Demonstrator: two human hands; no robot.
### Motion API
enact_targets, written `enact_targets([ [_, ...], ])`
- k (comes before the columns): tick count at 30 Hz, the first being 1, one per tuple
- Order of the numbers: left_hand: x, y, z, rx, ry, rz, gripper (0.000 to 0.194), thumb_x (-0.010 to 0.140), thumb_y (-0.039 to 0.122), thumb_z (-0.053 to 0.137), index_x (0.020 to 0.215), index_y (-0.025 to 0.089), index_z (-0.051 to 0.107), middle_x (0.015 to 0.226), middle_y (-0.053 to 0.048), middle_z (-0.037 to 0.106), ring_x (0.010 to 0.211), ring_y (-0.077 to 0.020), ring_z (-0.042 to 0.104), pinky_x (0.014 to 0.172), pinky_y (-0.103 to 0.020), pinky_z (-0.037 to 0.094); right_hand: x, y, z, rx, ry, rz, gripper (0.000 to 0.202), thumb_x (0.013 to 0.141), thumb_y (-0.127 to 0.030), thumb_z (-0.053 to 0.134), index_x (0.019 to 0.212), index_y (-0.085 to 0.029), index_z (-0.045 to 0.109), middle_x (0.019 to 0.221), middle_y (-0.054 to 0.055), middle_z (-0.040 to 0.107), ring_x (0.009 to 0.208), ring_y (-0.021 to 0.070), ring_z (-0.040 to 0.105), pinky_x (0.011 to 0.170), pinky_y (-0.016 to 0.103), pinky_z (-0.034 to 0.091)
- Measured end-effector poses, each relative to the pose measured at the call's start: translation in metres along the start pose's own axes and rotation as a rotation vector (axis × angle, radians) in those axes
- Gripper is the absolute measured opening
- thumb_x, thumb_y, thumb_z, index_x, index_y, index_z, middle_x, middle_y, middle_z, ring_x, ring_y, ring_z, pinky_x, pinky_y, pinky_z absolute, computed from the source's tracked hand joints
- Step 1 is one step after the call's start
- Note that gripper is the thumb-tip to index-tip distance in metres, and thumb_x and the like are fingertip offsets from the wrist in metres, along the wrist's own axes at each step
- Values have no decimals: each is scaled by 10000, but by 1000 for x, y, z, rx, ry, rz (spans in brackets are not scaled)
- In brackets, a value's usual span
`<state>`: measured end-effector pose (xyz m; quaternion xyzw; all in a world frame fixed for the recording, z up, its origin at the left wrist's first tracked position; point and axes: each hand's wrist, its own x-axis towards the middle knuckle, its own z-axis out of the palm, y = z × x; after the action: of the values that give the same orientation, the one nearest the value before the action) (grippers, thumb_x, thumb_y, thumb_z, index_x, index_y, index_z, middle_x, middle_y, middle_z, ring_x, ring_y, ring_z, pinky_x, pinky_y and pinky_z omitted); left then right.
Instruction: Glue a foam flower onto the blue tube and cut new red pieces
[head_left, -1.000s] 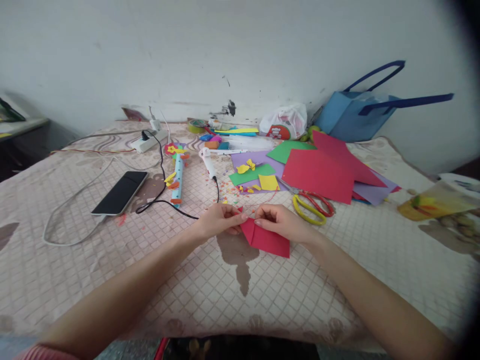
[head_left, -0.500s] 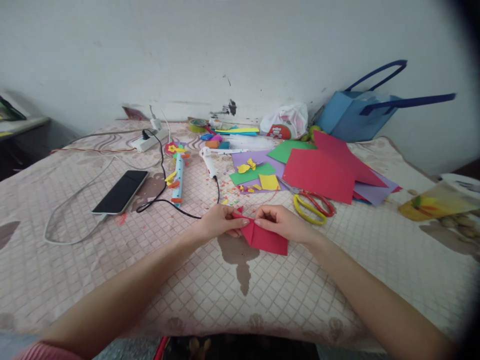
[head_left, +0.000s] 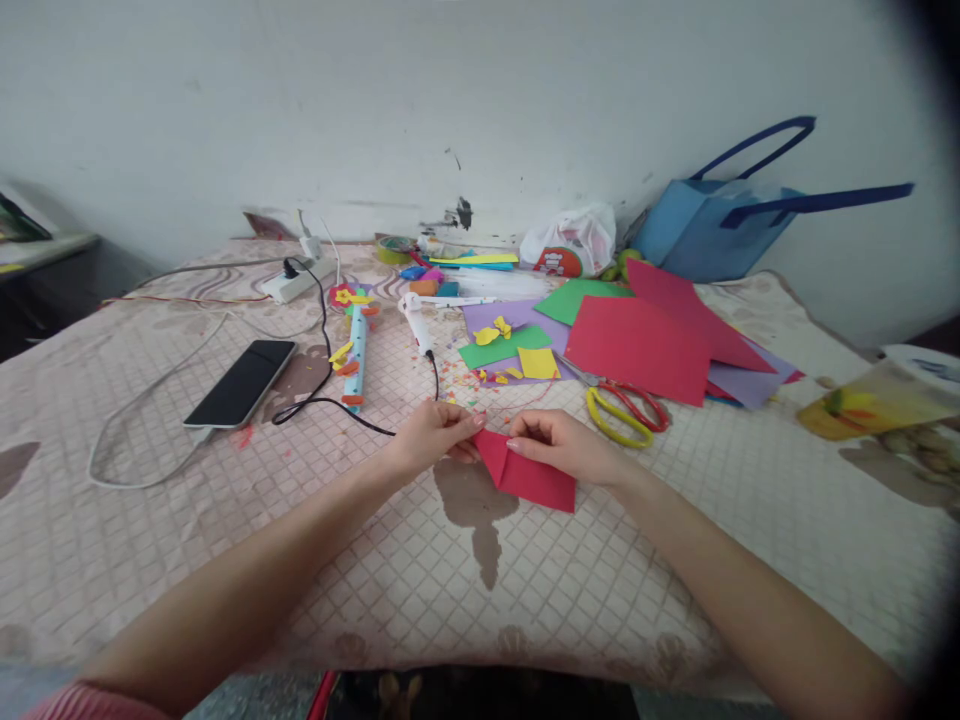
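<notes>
Between my hands is a small folded piece of red paper (head_left: 536, 483), just above the patterned tablecloth. My left hand (head_left: 436, 437) pinches its left corner between thumb and fingers. On the upper edge, near the fold, my right hand (head_left: 559, 445) grips the paper, thumb on top. The paper's right part hangs out below my right hand. Scissors (head_left: 619, 415) with one yellow and one red handle lie beyond my right hand. A white glue gun (head_left: 417, 325) with a black cord rests beyond my left hand.
Large red sheets (head_left: 641, 345), a green sheet and yellow scraps lie at centre right. A blue decorated stick (head_left: 357, 355), a phone (head_left: 241, 384) on a white cable and a power strip (head_left: 300, 280) are left. A blue bag (head_left: 716, 235) and a plastic cup (head_left: 877, 400) stand right.
My left hand has shifted slightly left along the red paper, from near the fold to its left corner. My right hand keeps its hold in about the same place.
</notes>
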<state>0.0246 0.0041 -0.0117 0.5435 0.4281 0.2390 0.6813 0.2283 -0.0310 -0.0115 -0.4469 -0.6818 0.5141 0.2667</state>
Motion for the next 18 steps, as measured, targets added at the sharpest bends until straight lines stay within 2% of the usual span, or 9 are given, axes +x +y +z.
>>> enact_targets([
  [9, 1, 0, -1, 13, -26, -10, 333, 676, 447, 692, 647, 121, 627, 611, -34, 677, 579, -121, 640, 569, -205, 516, -1, -4, 3, 86, -18, 36, 284, 844, -448, 492, 755, -178, 502, 655, -28, 465, 564, 94, 425, 517, 222, 319],
  [13, 0, 0, 1, 19, -39, 16, 345, 662, 456, 699, 663, 117, 634, 625, -32, 676, 579, -115, 631, 589, -214, 518, -1, -4, 3, 17, 21, 4, 218, 798, -372, 565, 725, -176, 503, 663, -27, 484, 590, 100, 441, 552, 229, 347],
  [18, 1, -3, 1, -25, -77, 3, 337, 589, 382, 770, 757, 111, 660, 675, -32, 688, 593, -101, 630, 608, -209, 520, 0, -4, 3, -68, 70, -12, 146, 787, -297, 547, 714, -179, 501, 647, -31, 470, 578, 99, 419, 543, 230, 330],
])
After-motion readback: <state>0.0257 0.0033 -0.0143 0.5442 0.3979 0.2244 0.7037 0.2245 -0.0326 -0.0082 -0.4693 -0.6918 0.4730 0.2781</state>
